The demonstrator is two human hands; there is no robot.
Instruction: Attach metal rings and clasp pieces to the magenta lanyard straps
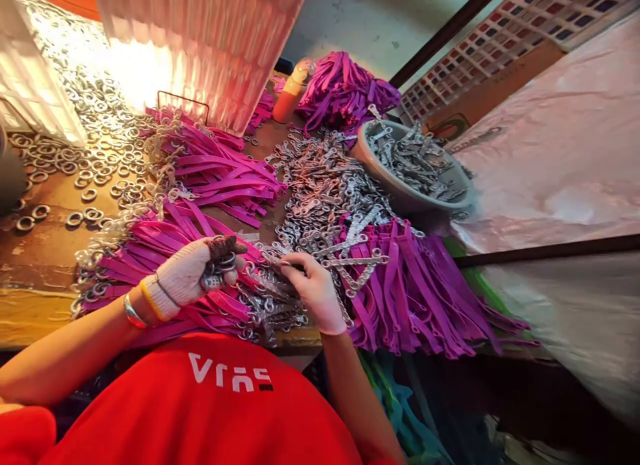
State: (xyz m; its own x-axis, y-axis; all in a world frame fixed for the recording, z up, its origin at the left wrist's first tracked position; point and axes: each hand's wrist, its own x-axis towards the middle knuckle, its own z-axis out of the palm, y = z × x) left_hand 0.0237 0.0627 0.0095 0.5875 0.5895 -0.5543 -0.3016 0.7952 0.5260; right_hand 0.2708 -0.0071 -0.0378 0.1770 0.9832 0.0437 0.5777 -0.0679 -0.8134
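My left hand [187, 271], in a knitted glove with dark fingertips, is closed around several metal rings [216, 278]. Beside it my right hand [317, 288], in a thin white covering, pinches a short metal chain [274, 258] between thumb and fingers. Below both hands lies a bunch of pink straps [165, 241] with metal chain ends. A heap of loose chain pieces [325, 185] spreads just beyond my right hand. Purple straps [400, 285] lie to its right, with a few chains across their near ends.
A grey bowl [365, 141] full of chain pieces stands at the back right. Many loose rings [90, 195] cover the table's left side. An orange bottle [290, 95] stands near a ribbed plastic panel [215, 51]. Clear plastic sheeting [560, 158] hangs at the right.
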